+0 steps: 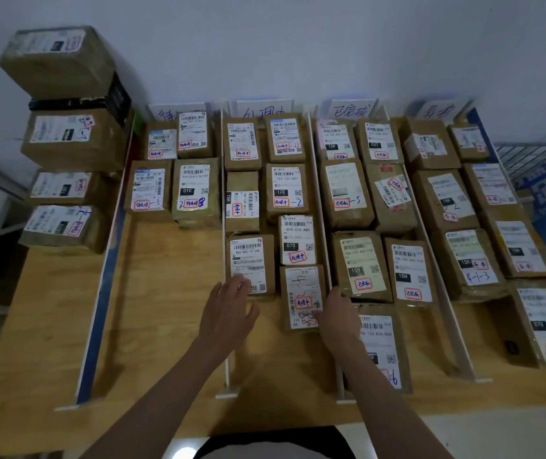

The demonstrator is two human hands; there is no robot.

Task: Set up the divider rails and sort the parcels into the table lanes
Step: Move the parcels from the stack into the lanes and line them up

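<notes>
Upright white divider rails (320, 207) split the wooden table (165, 293) into lanes, each filled with brown labelled parcels. In the second lane, a parcel with a red-stamped label (302, 298) lies nearest me. My right hand (338, 318) touches its right edge with relaxed fingers, beside the rail. My left hand (230, 309) hovers with spread fingers over the front corner of the parcel (250, 265) to its left, holding nothing. Another parcel (382, 346) lies partly under my right forearm in the third lane.
A stack of larger parcels (66, 140) stands outside the lanes at the far left. Paper lane signs (349, 111) lean against the back wall. A blue-edged rail (102, 293) bounds the first lane. A wire rack (530, 157) is at the right.
</notes>
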